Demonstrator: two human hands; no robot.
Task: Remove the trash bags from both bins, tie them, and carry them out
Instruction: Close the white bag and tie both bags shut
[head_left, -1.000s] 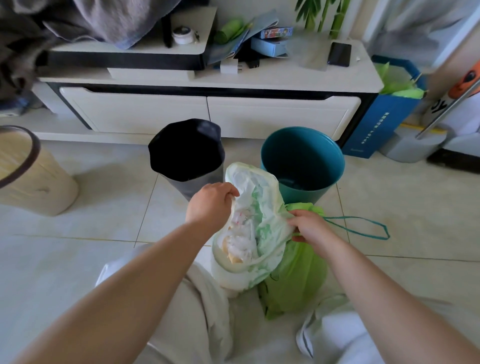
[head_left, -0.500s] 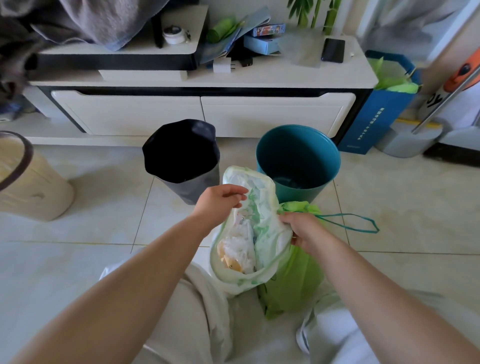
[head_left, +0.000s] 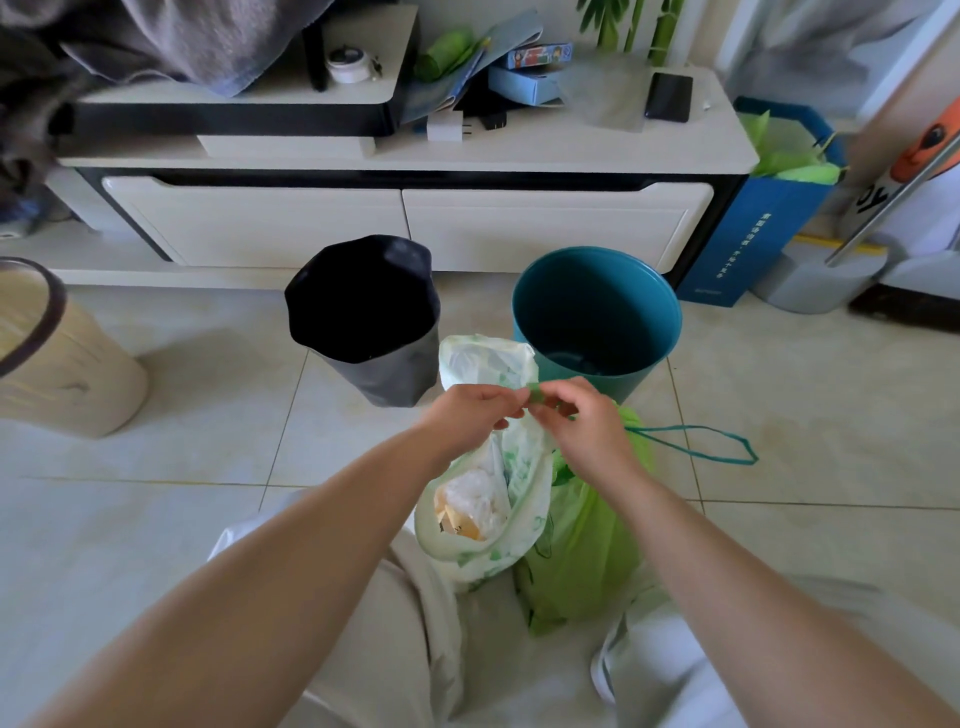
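We pinch the white bag's (head_left: 488, 499) green drawstring between left hand (head_left: 470, 415) and right hand (head_left: 576, 423), both grips closed, likely to tie it; green bag (head_left: 587, 561) stands just right; both bins beyond.

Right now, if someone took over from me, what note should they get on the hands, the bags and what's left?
Left hand and right hand: both pinch the green drawstring at the mouth of the white bag, which is open, trash showing.
Green bag: on the floor beside it, cinched, teal drawstring loop trailing right.
Black bin and teal bin: no liners showing.
Left: tie the white bag, carry both out.
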